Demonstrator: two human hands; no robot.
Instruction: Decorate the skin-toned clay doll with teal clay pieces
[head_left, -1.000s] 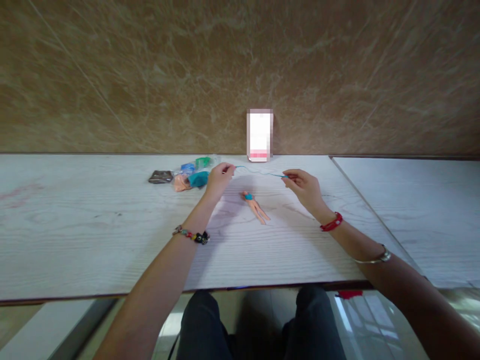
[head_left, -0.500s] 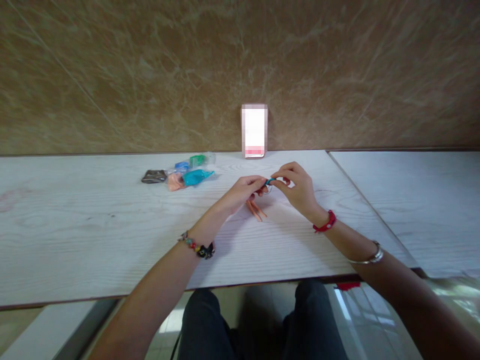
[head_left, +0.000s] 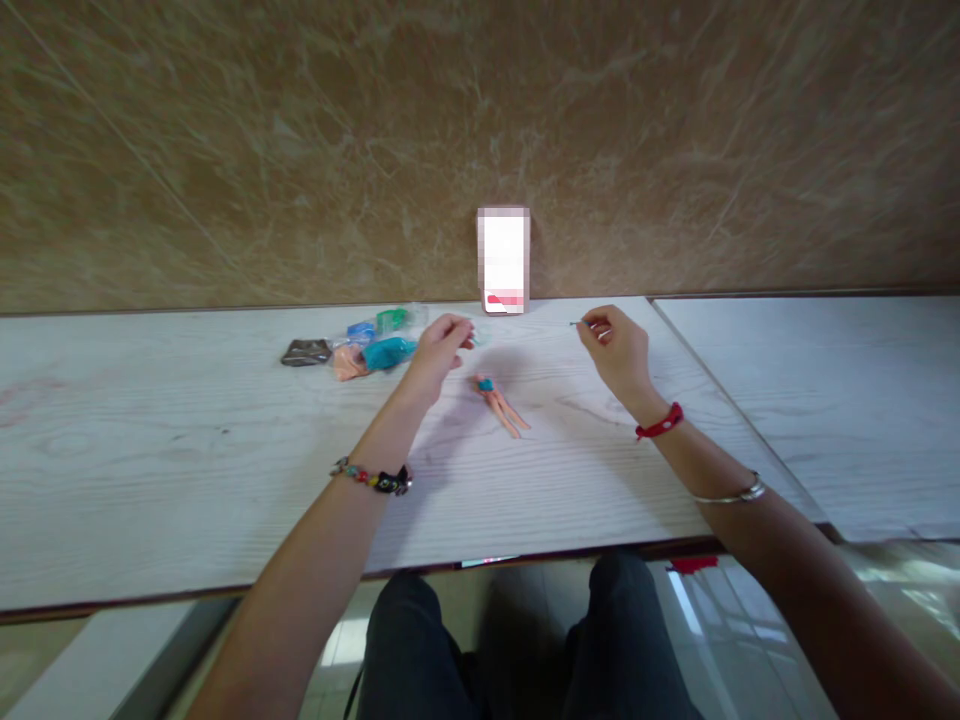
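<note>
Our teal piece (head_left: 574, 323), right of centre, is pinched in our right hand (head_left: 621, 348), now well apart from our left hand (head_left: 438, 352), whose grip we cannot tell; it seems pulled apart. The figure (head_left: 498, 402) lies uncovered mid-frame.

We see a white, wood-grained table (head_left: 187, 480) with a seam (head_left: 724, 405) slanting across its right part and faint pinkish marks at far left. On it we find a small peach figure (head_left: 504, 408), lying aslant with teal at its upper body. Left of it, we count five packets bunched together: dark brown (head_left: 306, 352), peach (head_left: 349, 363), teal (head_left: 384, 353), blue (head_left: 361, 331) and green (head_left: 391, 320). At the back edge, we see a phone (head_left: 503, 260) standing upright.
</note>
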